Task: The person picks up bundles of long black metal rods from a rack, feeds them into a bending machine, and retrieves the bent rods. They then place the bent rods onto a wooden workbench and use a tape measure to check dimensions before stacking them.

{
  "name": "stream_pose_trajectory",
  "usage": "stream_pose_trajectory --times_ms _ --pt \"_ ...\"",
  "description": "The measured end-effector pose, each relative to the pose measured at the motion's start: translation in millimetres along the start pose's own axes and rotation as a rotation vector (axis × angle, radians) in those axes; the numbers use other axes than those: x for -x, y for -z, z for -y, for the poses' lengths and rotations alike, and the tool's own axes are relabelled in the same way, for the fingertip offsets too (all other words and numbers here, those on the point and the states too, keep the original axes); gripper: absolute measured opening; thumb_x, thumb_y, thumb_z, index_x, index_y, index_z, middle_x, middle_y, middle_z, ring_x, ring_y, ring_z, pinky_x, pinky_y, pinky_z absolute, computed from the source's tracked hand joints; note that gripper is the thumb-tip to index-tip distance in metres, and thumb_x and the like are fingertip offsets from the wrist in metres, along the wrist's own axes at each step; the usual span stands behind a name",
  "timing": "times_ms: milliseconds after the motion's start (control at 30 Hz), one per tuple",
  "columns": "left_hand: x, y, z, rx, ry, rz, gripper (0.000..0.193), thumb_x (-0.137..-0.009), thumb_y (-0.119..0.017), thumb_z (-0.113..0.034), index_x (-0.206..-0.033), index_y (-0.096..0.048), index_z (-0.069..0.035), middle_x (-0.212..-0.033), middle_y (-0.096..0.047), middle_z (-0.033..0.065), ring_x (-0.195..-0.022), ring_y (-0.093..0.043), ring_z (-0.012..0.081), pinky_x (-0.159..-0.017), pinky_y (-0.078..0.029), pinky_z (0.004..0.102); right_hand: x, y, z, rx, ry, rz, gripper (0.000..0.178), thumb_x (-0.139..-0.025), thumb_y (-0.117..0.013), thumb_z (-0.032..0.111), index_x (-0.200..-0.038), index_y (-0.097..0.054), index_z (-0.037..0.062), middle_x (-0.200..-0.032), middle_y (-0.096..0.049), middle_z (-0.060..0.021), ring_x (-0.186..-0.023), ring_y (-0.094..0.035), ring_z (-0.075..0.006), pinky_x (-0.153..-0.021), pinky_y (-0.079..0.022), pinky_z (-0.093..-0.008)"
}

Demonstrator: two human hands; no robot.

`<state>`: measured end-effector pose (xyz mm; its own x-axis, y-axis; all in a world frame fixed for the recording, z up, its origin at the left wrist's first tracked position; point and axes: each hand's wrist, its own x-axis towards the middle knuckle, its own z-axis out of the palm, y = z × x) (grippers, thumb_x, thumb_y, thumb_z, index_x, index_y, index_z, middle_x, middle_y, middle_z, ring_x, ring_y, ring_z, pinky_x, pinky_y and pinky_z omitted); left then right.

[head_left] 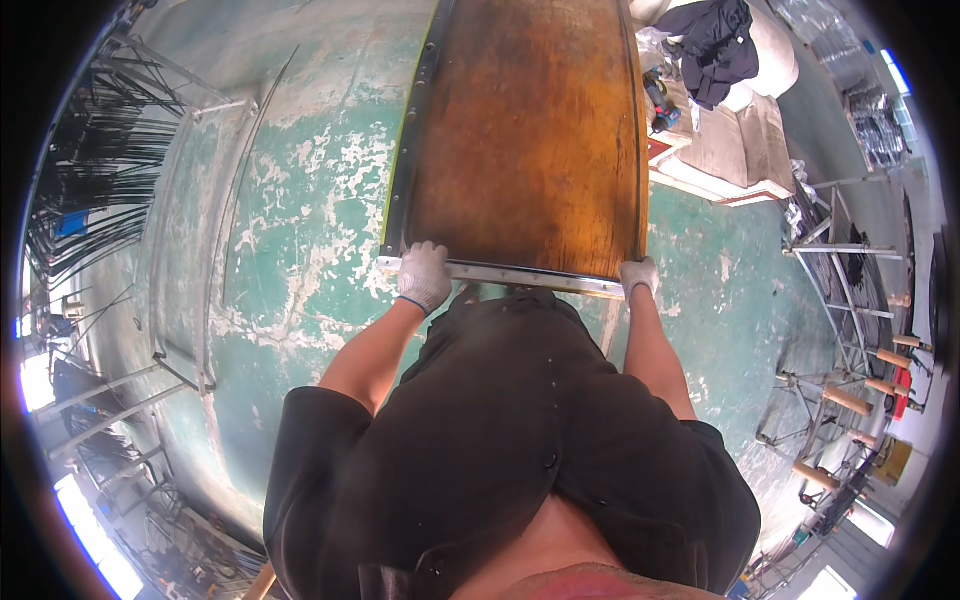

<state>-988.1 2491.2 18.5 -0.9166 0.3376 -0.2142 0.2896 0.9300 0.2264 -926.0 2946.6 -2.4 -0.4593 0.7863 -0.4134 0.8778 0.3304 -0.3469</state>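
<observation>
A long workbench (525,140) with a worn, brown-orange top stretches away in front of me. Across its near end runs a pale metal edge strip (535,277) with small holes. My left hand (425,274), in a white knit glove, is closed over the strip at the near left corner, its knuckles toward the bench top. At the near right corner my right hand (640,276), gloved the same way, is wrapped around the strip's other end; its fingers are partly hidden. Both arms reach forward, bare below short black sleeves.
Right of the bench stands a cushioned pale seat (725,150), with a dark garment (708,45) and a power tool (660,100) nearby. Many thin black rods (110,150) lie on racking at the left. Metal frames (845,280) line the right side. The green floor (300,200) is flaking.
</observation>
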Motion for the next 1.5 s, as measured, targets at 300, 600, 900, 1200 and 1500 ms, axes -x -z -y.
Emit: stream_pose_trajectory --times_ms 300,600,900,1200,1500 --pt "-12.4 -0.7 13.0 0.007 -0.066 0.021 0.024 -0.085 -0.076 -0.022 -0.105 -0.074 -0.010 -0.112 -0.070 0.0169 -0.114 -0.066 0.0383 -0.099 -0.054 0.0516 19.3 22.2 30.0 -0.954 -0.150 0.088 0.045 -0.107 -0.067 0.051 -0.082 -0.065 0.0132 -0.062 -0.052 0.0012 -0.049 -0.049 -0.0176 -0.046 -0.038 -0.0371" --pt "-13.2 -15.0 31.8 0.063 -0.302 0.036 0.008 -0.086 -0.071 -0.015 -0.092 -0.073 -0.010 -0.100 -0.072 0.0165 -0.105 -0.067 0.0405 -0.093 -0.054 0.0544 90.8 41.7 -13.3 -0.923 0.218 -0.319 0.046 -0.098 -0.083 0.047 -0.088 -0.074 0.0032 -0.078 -0.060 0.0072 -0.075 -0.050 -0.0086 -0.069 -0.045 -0.0298" --pt "42.7 -31.9 67.1 -0.030 -0.164 -0.238 0.003 -0.077 -0.067 -0.006 -0.074 -0.067 -0.008 -0.079 -0.068 0.0233 -0.083 -0.068 0.0485 -0.075 -0.053 0.0588 87.5 152.5 96.7 -0.734 0.754 0.030 0.028 -0.097 -0.081 0.032 -0.098 -0.074 0.0047 -0.081 -0.069 -0.0023 -0.080 -0.066 -0.0133 -0.075 -0.055 -0.0355" --pt "234.8 -34.3 -2.8 0.288 0.512 -0.337 0.021 -0.089 -0.072 -0.019 -0.106 -0.077 -0.006 -0.104 -0.075 0.0210 -0.103 -0.071 0.0437 -0.091 -0.057 0.0537 185.9 171.5 197.2 -1.236 0.960 0.717 0.031 -0.112 -0.065 0.033 -0.090 -0.067 0.0112 -0.080 -0.062 0.0046 -0.064 -0.049 -0.0035 -0.054 -0.036 -0.0238" --pt "437.4 -43.2 6.4 0.766 1.465 -1.187 0.044 -0.087 -0.081 -0.025 -0.123 -0.076 -0.001 -0.121 -0.078 0.0194 -0.110 -0.075 0.0312 -0.100 -0.056 0.0393 366.6 119.3 169.1 -0.627 1.436 1.184 0.037 -0.109 -0.067 0.036 -0.092 -0.064 0.0041 -0.076 -0.056 0.0032 -0.061 -0.045 -0.0048 -0.053 -0.033 -0.0244"
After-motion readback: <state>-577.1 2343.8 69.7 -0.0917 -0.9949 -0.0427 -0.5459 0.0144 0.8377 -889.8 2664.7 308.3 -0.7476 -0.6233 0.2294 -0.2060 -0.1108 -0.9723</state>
